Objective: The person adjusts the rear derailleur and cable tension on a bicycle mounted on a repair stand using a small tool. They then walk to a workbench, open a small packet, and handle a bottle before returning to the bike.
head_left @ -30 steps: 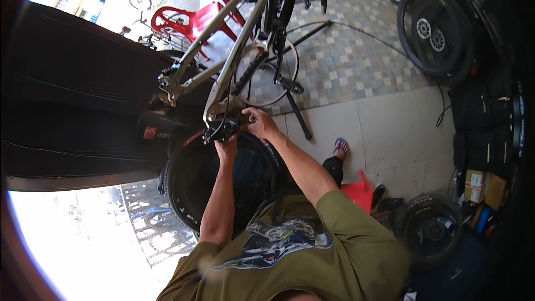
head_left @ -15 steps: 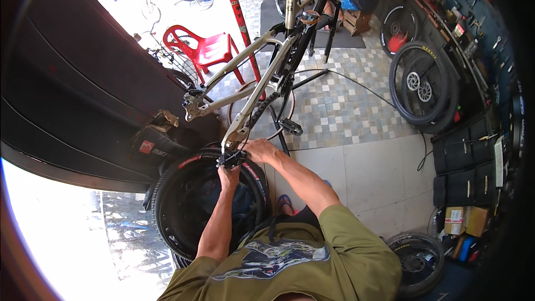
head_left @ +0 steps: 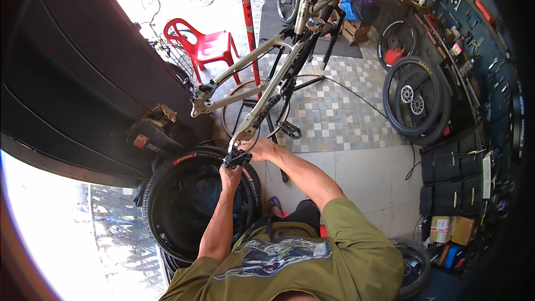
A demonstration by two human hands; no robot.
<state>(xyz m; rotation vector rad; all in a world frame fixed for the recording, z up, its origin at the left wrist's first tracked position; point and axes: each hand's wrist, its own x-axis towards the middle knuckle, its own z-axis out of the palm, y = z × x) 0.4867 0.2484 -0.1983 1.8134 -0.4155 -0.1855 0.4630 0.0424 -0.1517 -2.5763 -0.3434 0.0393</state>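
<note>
bike frame [head_left: 262,86] clamped high on red stand pole [head_left: 248,28], rear end at chest height for reach | left hand [head_left: 229,174] fingers clenched on black part [head_left: 237,159] at rear tip | right hand [head_left: 261,147] wrapped round frame end, steadying | loose tyre [head_left: 167,200] below on floor

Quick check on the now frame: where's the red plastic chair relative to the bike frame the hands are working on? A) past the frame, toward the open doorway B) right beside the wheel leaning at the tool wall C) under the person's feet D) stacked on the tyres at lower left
A: the red plastic chair stands beyond the bike frame, on the sunlit side by the doorway, while both hands, left and right, work at the frame's near end.
</note>
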